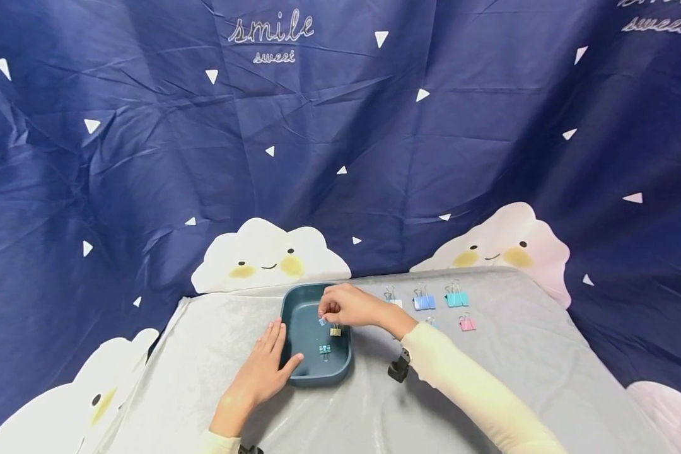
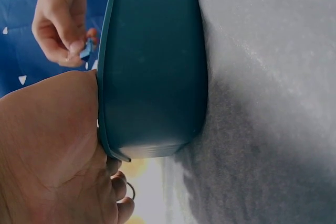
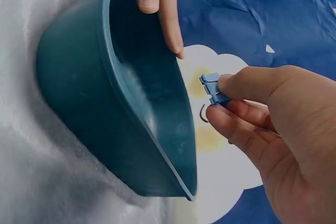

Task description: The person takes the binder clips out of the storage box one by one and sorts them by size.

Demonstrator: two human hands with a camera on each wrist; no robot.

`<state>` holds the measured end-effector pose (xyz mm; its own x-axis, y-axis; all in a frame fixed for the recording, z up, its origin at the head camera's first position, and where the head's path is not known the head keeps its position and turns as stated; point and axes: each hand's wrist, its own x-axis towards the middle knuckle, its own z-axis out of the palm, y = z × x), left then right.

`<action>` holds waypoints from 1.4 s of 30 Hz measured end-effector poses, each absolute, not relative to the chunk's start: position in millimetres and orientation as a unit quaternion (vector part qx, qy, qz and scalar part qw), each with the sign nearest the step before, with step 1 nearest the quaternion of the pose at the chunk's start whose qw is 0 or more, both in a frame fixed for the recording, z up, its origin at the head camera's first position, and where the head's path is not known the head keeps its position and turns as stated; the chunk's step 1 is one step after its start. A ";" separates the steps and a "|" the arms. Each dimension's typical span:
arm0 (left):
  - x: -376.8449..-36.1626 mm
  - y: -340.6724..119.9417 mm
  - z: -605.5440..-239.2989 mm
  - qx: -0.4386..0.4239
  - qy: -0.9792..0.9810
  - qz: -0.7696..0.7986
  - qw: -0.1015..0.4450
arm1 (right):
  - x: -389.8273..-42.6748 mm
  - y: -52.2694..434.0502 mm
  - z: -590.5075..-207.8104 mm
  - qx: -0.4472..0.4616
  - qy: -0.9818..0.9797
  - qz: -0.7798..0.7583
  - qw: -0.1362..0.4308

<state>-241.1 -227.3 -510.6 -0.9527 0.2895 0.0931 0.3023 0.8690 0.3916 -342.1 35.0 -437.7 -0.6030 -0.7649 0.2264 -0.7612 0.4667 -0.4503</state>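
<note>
The right hand (image 1: 346, 307) hovered over the dark teal tray (image 1: 295, 302), its grip pinched on a small blue binder clip (image 3: 212, 88) between thumb and forefinger. The left hand (image 1: 263, 372) lay at the tray's 9 o'clock side with straight fingers against the rim, the thumb resting on the near edge. Inside the tray were a yellow clip (image 1: 335, 330) and a teal clip (image 1: 325, 349), and more clips (image 1: 424, 301) lay on the grey counter (image 1: 488, 378) at about 2 o'clock from the tray.
</note>
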 end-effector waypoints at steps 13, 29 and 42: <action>-241.1 -229.2 -517.9 -0.156 -0.965 -0.208 0.030 | -329.2 74.6 -429.5 -0.423 0.859 -0.287 -0.032; -240.9 -228.5 -510.6 -0.154 -0.966 -0.208 0.017 | -308.3 116.5 -430.1 -0.404 0.861 -0.305 -0.042; -241.8 -227.4 -513.7 -0.158 -0.962 -0.220 0.028 | -294.1 148.6 -446.0 -0.371 0.877 -0.303 -0.041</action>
